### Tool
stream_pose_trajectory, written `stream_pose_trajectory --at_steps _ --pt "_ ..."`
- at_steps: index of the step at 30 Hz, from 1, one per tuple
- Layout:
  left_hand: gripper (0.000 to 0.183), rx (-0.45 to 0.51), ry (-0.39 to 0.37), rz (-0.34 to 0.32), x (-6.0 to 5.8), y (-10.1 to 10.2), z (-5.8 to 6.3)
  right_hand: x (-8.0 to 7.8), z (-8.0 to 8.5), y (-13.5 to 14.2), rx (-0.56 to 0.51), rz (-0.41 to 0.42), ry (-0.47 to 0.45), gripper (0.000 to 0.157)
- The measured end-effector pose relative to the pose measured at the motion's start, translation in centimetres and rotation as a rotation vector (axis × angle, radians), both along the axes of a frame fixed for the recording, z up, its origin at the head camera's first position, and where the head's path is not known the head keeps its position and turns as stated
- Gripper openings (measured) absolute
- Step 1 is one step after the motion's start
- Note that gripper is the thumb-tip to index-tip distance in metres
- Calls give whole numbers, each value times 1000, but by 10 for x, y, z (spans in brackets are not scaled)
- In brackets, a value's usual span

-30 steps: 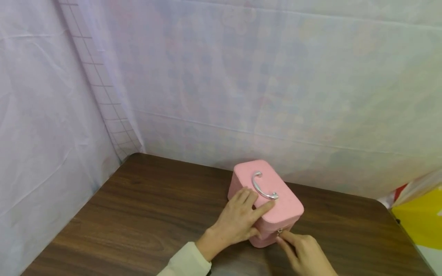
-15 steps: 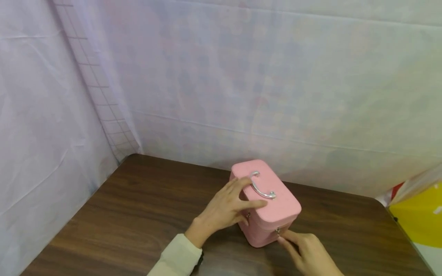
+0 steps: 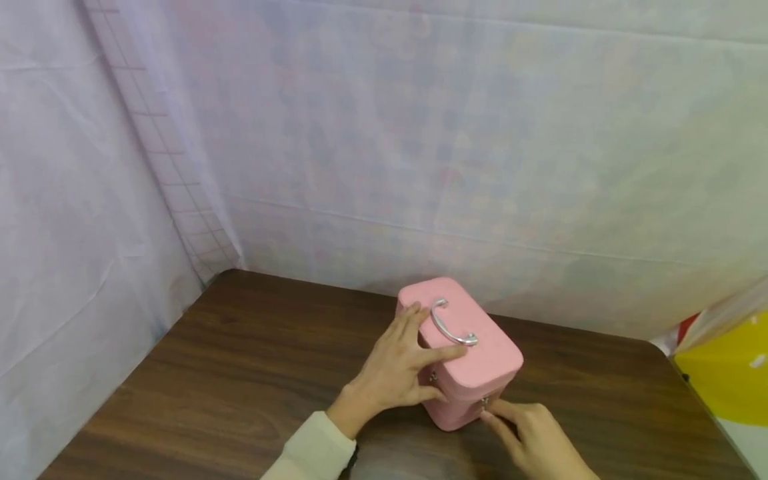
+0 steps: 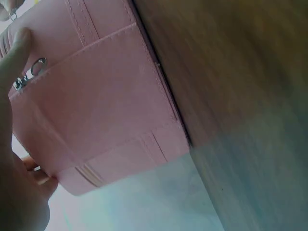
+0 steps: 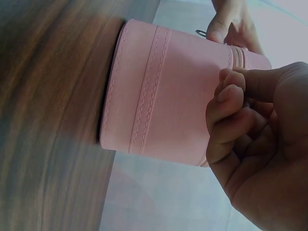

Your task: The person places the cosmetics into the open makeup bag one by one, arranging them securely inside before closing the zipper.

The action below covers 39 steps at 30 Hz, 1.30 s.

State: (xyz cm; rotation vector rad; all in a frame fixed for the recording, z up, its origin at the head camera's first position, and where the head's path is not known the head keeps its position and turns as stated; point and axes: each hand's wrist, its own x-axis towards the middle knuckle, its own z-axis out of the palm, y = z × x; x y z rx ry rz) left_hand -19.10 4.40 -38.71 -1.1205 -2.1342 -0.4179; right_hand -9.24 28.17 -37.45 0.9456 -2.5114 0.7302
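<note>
A pink cosmetic case [image 3: 486, 353] with a curved silver handle [image 3: 447, 327] on its lid stands closed on the table. My left hand [image 3: 390, 367] lies against the near left part of the case, fingers spread over the lid's edge and thumb lower on the front side. A metal ring and slider, one zipper pull [image 4: 37, 66], show beside that thumb in the left wrist view. At the case's right end, my right hand [image 5: 260, 130] pinches the other zipper pull [image 3: 483, 403] between thumb and index finger, other fingers curled in. Its fingertips cover much of the pull.
The dark wood table [image 3: 270, 373] has a rounded back edge close behind the case. A pale patterned curtain [image 3: 420, 167] hangs along the back, and a white cloth [image 3: 72, 220] at the left. Something yellow [image 3: 726, 373] is beyond the right edge.
My left hand has shifted back and left on the case, its fingers spreading wider and uncovering the front zipper pull. My right hand stays at the end pull.
</note>
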Motion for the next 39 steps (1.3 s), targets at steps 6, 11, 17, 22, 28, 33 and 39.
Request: stream_pose_trajectory --at_steps 6,11,17,22,28,33,39 --pt "82 -20 -31 140 17 13 2 0 4 5 5 -67 26 24" --pt "84 -45 -36 237 27 24 2 0 5 8 -9 -88 51 31" --pt "85 -3 -26 281 30 29 0 0 6 7 1 -80 64 34" --pt "86 -18 -46 311 33 32 1 1 5 4 7 -65 47 28" --pt "84 -59 -68 361 36 35 2 3 4 2 7 -54 37 25" --pt "83 -61 -85 381 39 38 2 4 4 0 2 -64 39 29" --pt "84 -70 -94 411 41 40 3 5 3 -3 0 -59 52 34"
